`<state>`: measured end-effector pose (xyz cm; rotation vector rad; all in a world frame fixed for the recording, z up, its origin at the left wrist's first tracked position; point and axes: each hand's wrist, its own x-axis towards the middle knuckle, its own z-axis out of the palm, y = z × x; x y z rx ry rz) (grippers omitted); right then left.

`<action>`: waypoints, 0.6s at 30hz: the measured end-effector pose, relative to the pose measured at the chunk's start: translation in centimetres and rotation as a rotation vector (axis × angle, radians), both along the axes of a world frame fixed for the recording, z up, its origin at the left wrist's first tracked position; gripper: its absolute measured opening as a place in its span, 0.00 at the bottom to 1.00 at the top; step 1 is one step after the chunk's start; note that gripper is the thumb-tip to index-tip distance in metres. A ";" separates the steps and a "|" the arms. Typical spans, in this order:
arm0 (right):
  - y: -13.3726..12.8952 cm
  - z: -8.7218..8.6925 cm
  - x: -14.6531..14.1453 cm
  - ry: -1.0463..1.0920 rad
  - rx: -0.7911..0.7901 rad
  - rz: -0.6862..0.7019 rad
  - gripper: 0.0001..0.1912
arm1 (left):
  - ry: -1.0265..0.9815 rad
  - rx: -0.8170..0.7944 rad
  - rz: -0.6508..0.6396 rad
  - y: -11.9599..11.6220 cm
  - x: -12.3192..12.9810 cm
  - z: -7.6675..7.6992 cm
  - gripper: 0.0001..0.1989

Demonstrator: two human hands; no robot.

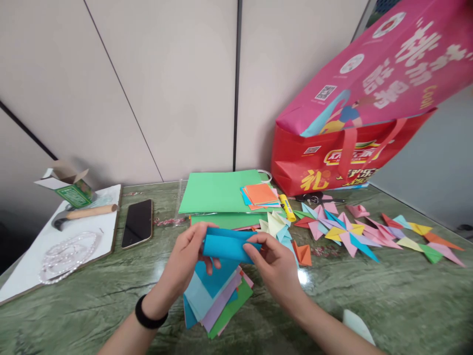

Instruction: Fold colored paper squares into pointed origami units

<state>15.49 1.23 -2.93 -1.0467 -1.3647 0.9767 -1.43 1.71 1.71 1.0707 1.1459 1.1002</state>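
Between my two hands is a sheet of blue paper (225, 248), curled over on itself above the table. My left hand (188, 249) pinches its left end, and a black band circles that wrist. At the right end, my right hand (271, 254) grips the paper between thumb and fingers. Beneath the hands lies a fanned stack of coloured paper squares (212, 301) in blue, light blue, lilac, green and pink. Just beyond my right hand sit a pale yellow folded piece (274, 224) and an orange folded piece (302, 253).
Green paper sheets (218, 192) lie at the back, with small orange squares (260, 194) on top. A yellow glue stick (287, 207) and folded paper pieces (347, 231) spread rightward. Left are a phone (137, 223), hammer (84, 213) and beads (70, 256). A red bag (291, 162) stands behind.
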 end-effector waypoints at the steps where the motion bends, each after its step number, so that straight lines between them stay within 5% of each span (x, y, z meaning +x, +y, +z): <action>1: 0.0 0.0 0.0 0.011 -0.027 -0.014 0.08 | -0.017 0.023 -0.023 -0.1 0.0 0.0 0.21; 9: 0.1 -0.4 0.0 0.113 -0.041 -0.036 0.16 | 0.192 0.104 -0.114 -0.4 0.1 0.2 0.15; 18: 0.1 -0.5 0.0 0.008 -0.090 -0.018 0.12 | 0.227 0.121 -0.013 -0.2 -0.2 -0.1 0.10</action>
